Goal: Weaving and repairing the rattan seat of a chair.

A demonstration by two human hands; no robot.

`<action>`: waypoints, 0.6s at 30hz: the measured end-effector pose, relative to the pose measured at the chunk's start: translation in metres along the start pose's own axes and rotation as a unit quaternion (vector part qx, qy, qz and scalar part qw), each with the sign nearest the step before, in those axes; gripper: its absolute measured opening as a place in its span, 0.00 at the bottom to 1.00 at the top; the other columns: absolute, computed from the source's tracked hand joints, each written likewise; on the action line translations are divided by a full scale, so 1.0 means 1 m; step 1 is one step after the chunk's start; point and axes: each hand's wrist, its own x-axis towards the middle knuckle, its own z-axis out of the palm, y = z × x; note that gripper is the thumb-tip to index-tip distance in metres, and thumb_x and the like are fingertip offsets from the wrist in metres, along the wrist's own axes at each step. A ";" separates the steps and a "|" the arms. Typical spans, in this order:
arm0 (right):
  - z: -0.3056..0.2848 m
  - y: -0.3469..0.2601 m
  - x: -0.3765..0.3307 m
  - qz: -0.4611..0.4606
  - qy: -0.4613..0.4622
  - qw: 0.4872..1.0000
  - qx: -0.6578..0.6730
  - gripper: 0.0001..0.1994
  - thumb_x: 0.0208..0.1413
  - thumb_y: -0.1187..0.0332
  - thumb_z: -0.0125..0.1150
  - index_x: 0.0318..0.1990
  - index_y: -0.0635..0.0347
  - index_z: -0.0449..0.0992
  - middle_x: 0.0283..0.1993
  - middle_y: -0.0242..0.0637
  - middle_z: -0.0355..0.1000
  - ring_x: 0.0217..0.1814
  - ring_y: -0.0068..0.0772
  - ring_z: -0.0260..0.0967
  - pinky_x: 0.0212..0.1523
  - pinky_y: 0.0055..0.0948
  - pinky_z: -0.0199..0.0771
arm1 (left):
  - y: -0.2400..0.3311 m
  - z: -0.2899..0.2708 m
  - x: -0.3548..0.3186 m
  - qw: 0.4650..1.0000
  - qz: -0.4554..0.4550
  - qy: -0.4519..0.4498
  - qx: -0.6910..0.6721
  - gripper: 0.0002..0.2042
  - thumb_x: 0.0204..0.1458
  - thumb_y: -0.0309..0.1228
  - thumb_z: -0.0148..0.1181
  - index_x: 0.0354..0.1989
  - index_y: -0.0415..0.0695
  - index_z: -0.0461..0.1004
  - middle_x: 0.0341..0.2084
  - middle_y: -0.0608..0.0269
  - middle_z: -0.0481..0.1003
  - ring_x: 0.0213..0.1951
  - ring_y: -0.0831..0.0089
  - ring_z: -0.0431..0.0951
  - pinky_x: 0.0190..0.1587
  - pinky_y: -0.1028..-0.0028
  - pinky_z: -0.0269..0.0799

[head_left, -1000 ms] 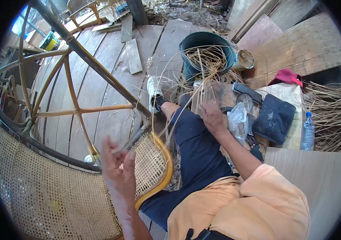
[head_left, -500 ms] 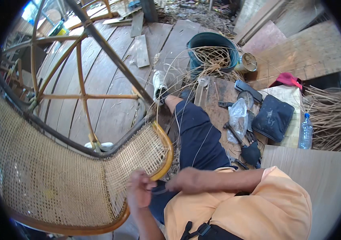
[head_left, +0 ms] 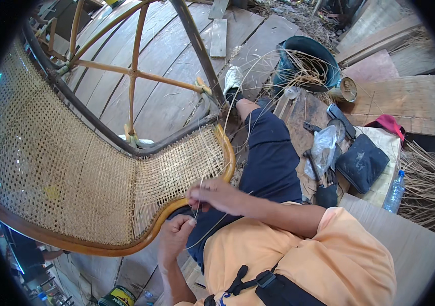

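Note:
A rattan chair frame carries a woven cane panel [head_left: 82, 178], edged by a curved, varnished rattan rim [head_left: 148, 235]. Just off the rim's inner bend, my left hand [head_left: 175, 235] pinches a thin cane strand [head_left: 197, 210] between thumb and fingertips. Close above it, my right hand [head_left: 216, 197] has its fingers closed round the same strand, over the rim's edge. A loose length of pale strand curves down across my dark shorts [head_left: 271, 163]. In the panel's narrower section [head_left: 181, 163] the weave is looser, with straight strands near the rim. The right fingertips are partly hidden.
A green bucket [head_left: 284, 66] of coiled cane stands ahead, beside a tin can [head_left: 348, 89]. On the board to my right lie a hammer [head_left: 313, 166], plastic bag [head_left: 324, 150], black pouch [head_left: 362, 163] and water bottle [head_left: 394, 193]. Cane bundles [head_left: 429, 178] sit farther right.
My view has shifted, so the scene sits farther right and a bucket shows at the bottom. My right hand has moved up toward the rim, and both hands now meet at the strand.

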 end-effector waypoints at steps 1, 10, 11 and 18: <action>-0.006 -0.004 0.008 0.017 0.020 0.999 0.032 0.12 0.59 0.60 0.49 0.36 0.60 0.72 0.32 0.30 0.71 0.33 0.20 0.67 0.32 0.23 0.70 | 0.000 -0.001 -0.005 0.999 -0.018 0.023 0.043 0.08 0.51 0.31 0.57 0.27 0.38 0.74 0.15 0.73 0.66 0.20 0.86 0.63 0.23 0.83 0.59; -0.258 -0.067 0.079 0.033 0.358 0.932 0.047 0.04 0.54 0.70 0.52 0.35 0.55 0.72 0.31 0.35 0.70 0.30 0.34 0.71 0.24 0.33 0.73 | -0.030 -0.064 -0.053 0.977 -0.034 0.193 0.081 0.07 0.52 0.29 0.55 0.31 0.37 0.73 0.18 0.71 0.66 0.24 0.85 0.63 0.27 0.81 0.61; -0.283 -0.089 0.078 0.000 0.267 0.963 0.022 0.06 0.54 0.66 0.53 0.36 0.55 0.72 0.30 0.33 0.70 0.29 0.30 0.69 0.26 0.30 0.71 | -0.029 -0.066 -0.053 0.971 -0.020 0.216 0.097 0.07 0.53 0.30 0.55 0.31 0.37 0.73 0.18 0.71 0.65 0.24 0.85 0.63 0.27 0.81 0.61; -0.341 -0.340 -0.076 -0.461 0.424 0.589 -0.511 0.14 0.61 0.63 0.42 0.38 0.59 0.75 0.34 0.35 0.74 0.36 0.24 0.70 0.40 0.19 0.69 | -0.006 -0.051 -0.024 0.946 -0.023 0.274 0.171 0.09 0.55 0.31 0.51 0.31 0.37 0.72 0.18 0.68 0.67 0.23 0.82 0.64 0.27 0.80 0.62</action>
